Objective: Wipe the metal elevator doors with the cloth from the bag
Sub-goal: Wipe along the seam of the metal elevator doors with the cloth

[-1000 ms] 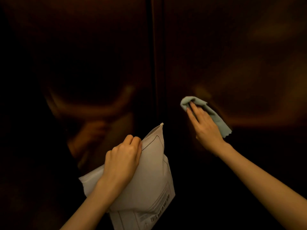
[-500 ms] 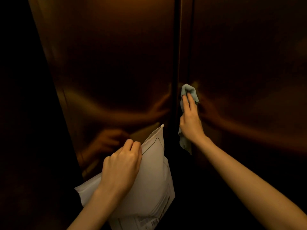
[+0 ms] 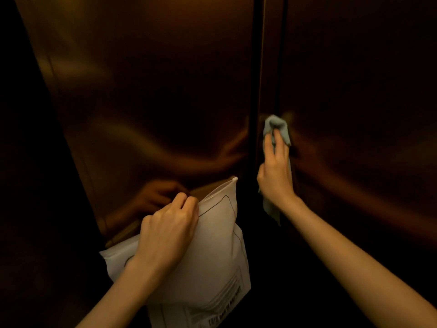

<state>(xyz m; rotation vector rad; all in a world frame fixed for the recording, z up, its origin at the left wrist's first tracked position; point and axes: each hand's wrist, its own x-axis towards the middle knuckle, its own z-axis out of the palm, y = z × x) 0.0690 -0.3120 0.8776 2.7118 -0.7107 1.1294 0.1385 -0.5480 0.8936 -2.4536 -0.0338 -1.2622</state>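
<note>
Dim bronze-toned metal elevator doors fill the view: a left door and a right door, meeting at a dark vertical seam. My right hand presses a light blue cloth flat against the inner edge of the right door, just right of the seam; the cloth's tail hangs below my wrist. My left hand grips the top edge of a white zip bag with printed text, held low in front of the left door.
A dark wall or door frame stands at the far left. The doors mirror my arms and the bag faintly. Below the bag everything is black and nothing can be made out.
My right hand slid the cloth leftward from the right door's panel to its edge by the seam. The view swung left. My left hand kept hold of the bag.
</note>
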